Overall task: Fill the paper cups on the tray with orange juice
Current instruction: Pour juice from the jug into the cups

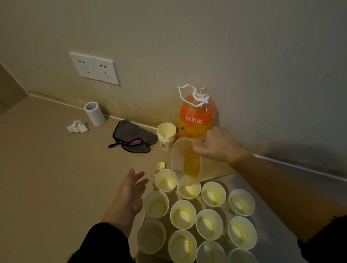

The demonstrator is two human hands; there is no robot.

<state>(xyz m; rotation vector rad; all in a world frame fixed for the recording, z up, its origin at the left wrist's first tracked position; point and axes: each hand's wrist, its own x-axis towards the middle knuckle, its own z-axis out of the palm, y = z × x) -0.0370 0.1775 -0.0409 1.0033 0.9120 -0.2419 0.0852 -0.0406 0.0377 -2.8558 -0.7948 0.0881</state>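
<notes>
Right hand (219,143) grips a clear plastic jug (187,160), tilted over the back row of paper cups (182,214) on the tray (272,222); left hand (133,188) hovers open beside it, holding nothing. I think a fast tilt can spill juice between the close rims, because the jug mouth is wide. I count twelve cups on the tray, one spare stack (166,135), one bottle (197,116) and one cap (160,165).
</notes>
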